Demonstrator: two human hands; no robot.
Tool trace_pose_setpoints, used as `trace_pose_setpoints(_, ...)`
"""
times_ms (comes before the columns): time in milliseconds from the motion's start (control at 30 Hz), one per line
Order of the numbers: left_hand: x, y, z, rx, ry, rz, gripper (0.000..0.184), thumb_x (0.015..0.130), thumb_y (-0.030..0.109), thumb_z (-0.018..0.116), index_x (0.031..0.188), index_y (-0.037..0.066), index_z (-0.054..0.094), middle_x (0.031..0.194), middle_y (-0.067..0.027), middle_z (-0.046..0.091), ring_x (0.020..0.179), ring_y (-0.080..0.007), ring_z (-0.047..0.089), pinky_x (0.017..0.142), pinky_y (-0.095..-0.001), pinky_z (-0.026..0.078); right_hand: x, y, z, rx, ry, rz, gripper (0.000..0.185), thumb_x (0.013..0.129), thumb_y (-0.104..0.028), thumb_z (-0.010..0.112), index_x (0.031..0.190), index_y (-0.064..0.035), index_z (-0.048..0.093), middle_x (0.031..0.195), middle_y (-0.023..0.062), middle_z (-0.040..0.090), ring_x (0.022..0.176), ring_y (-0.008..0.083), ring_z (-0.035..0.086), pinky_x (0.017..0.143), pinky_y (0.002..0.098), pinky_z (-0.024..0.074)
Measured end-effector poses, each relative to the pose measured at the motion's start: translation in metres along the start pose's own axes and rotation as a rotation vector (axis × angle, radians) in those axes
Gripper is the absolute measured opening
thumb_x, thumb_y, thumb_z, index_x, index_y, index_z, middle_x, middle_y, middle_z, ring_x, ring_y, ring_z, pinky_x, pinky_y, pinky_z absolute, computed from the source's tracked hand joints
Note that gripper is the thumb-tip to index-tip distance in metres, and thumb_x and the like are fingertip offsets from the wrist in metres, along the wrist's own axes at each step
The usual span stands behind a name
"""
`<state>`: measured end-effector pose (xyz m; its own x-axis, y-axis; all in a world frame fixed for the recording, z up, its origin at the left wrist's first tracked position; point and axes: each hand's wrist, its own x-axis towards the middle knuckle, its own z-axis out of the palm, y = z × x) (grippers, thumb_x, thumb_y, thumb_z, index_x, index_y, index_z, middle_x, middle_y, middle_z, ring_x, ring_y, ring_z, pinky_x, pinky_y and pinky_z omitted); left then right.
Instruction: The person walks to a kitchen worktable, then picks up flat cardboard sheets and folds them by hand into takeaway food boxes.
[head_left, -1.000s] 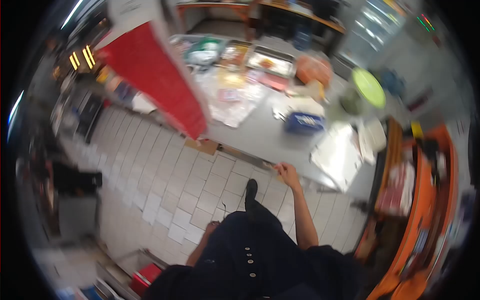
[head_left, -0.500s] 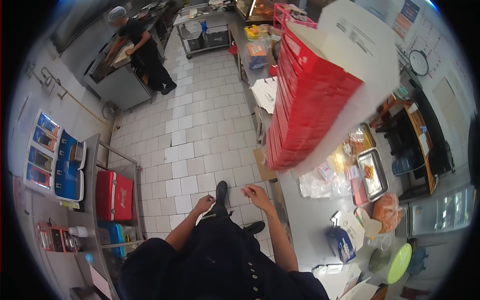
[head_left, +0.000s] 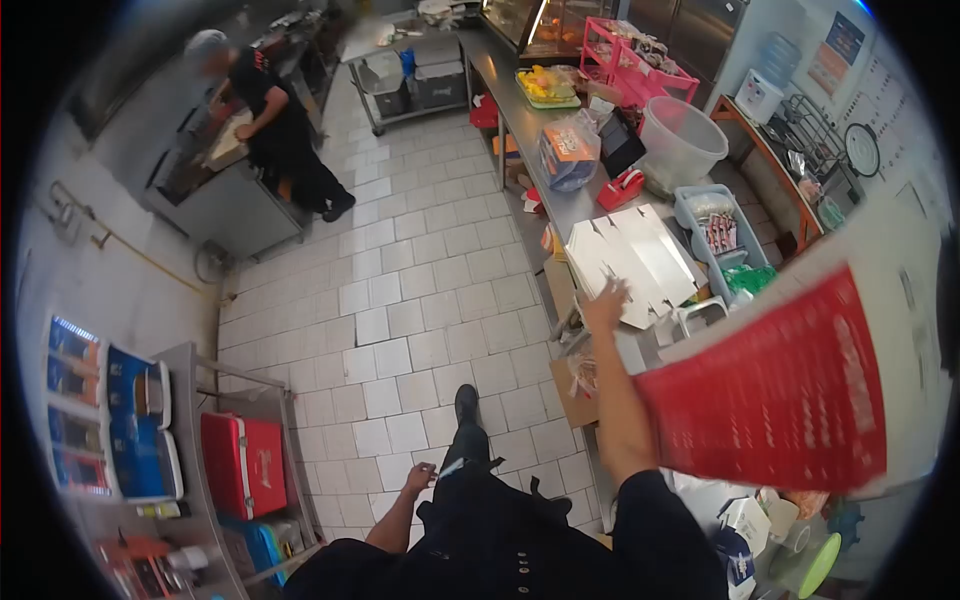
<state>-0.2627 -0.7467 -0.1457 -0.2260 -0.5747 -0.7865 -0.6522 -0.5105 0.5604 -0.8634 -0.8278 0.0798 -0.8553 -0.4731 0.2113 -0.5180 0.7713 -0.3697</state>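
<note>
My right hand (head_left: pixel 606 303) reaches over a stack of flat white cardboard pieces (head_left: pixel 640 250) on the steel counter. Its fingers look spread and slightly blurred, at the stack's near left edge; whether they touch it I cannot tell. Low in front of my body, my left hand (head_left: pixel 421 476) has its fingers curled together. A pale narrow strip (head_left: pixel 452 468) shows beside them, and I cannot tell whether they hold it. Close to the camera on the right, a tall stack of nested red cartons (head_left: pixel 770 390) covers part of the counter and overlaps my right forearm.
Beyond the cardboard are a red tape dispenser (head_left: pixel 622 188), a blue-grey basket of packets (head_left: pixel 718 235) and a clear round tub (head_left: pixel 683 140). A co-worker (head_left: pixel 275 120) stands at the far left bench. A shelf with a red box (head_left: pixel 243 465) is at my left.
My right hand has gone from in front of my body out to the cardboard on the counter. The view has shifted, and the red cartons appear lower and farther right.
</note>
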Motion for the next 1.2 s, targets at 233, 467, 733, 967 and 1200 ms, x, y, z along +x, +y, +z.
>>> trace_pose_setpoints(233, 0.105, 0.144, -0.093, -0.108, 0.002, 0.022, 0.04, 0.095, 0.042, 0.063, 0.116, 0.007, 0.062, 0.096, -0.0092, 0.072, 0.082, -0.019, 0.07, 0.059, -0.0365, 0.052, 0.081, 0.076, 0.009, -0.224, -0.591, -0.161, 0.091, 0.058, -0.048, 0.088, 0.131, -0.0028, 0.059, 0.132, 0.0246, 0.058, 0.12, 0.0401, 0.057, 0.099, 0.0462, 0.0477)
trace_pose_setpoints(467, 0.197, 0.274, -0.115, 0.075, -0.128, 0.171, 0.037, 0.09, 0.04, 0.068, 0.109, 0.008, 0.068, 0.09, -0.01, 0.072, 0.078, -0.022, 0.07, 0.064, -0.0371, 0.055, 0.098, 0.067, -0.056, 0.011, -0.346, -0.258, 0.025, 0.09, -0.022, 0.06, 0.1, -0.0014, 0.07, 0.095, 0.0267, 0.068, 0.091, 0.0449, 0.065, 0.079, 0.0495, 0.0503)
trace_pose_setpoints(733, 0.088, 0.532, -0.054, -0.083, -0.776, 0.568, 0.049, 0.099, 0.045, 0.051, 0.141, 0.019, 0.05, 0.129, -0.0065, 0.059, 0.123, -0.0182, 0.053, 0.101, -0.0412, 0.044, 0.029, -0.104, -0.19, 0.182, 0.058, -0.07, 0.031, 0.082, -0.008, 0.061, 0.111, 0.0003, 0.061, 0.099, 0.0203, 0.065, 0.092, 0.0357, 0.065, 0.08, 0.0434, 0.0497)
trace_pose_setpoints(967, 0.09, 0.627, -0.078, -0.811, -1.142, 0.403, 0.09, 0.088, 0.079, 0.04, 0.15, 0.013, 0.04, 0.147, -0.0106, 0.048, 0.133, -0.0285, 0.048, 0.113, -0.0497, 0.036, -0.079, -0.189, -0.195, 0.309, -0.259, -0.462, 0.06, 0.068, 0.012, 0.054, 0.118, -0.0155, 0.075, 0.111, 0.0172, 0.06, 0.108, 0.034, 0.058, 0.096, 0.0401, 0.0468)
trace_pose_setpoints(1200, 0.058, 0.714, -0.163, -0.551, -1.344, 0.299, 0.089, 0.092, 0.072, 0.045, 0.147, 0.002, 0.042, 0.142, -0.019, 0.053, 0.126, -0.0336, 0.056, 0.107, -0.0464, 0.045, -0.074, -0.188, -0.263, -0.05, -0.033, -0.771, 0.031, 0.078, -0.012, 0.059, 0.102, -0.0216, 0.077, 0.123, 0.0061, 0.063, 0.122, 0.0276, 0.056, 0.108, 0.0478, 0.0415)
